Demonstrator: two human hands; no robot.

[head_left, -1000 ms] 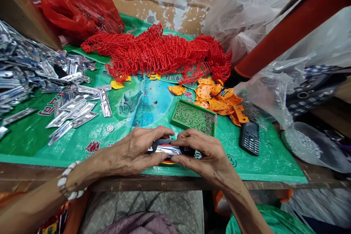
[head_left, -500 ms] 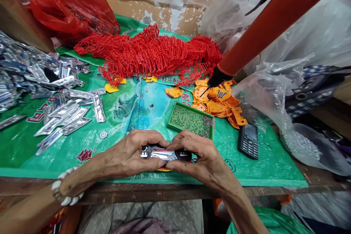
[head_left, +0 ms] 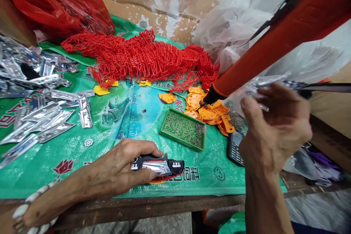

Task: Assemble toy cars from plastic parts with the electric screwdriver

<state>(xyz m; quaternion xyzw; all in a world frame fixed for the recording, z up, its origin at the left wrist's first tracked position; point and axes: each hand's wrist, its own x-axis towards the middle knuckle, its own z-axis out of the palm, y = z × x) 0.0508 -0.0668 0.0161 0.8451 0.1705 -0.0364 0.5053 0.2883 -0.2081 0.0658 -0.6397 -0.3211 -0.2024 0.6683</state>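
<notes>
My left hand (head_left: 120, 170) grips a black and silver plastic toy part (head_left: 161, 167) with red and yellow along its lower edge, lying at the front of the table. My right hand (head_left: 276, 120) is raised on the right, apart from the part; its fingers are blurred but stand apart, with nothing seen in them. To its left, an orange electric screwdriver (head_left: 255, 55) slants down, its black-tipped bit over a heap of orange plastic pieces (head_left: 208, 106). A green tray (head_left: 161, 131) of small screws sits just beyond the toy part.
Silver plastic pieces (head_left: 41, 120) are piled on the left. A heap of red plastic frames (head_left: 142, 55) spans the back, beside a red bag (head_left: 63, 3). A keypad phone (head_left: 234, 150) lies partly behind my right hand. A small white wheel-like piece (head_left: 89, 142) lies on the green sheet.
My right hand has let go of the toy part and moved up and right, toward the screwdriver's side. My left hand still holds the part. The whole view has shifted slightly.
</notes>
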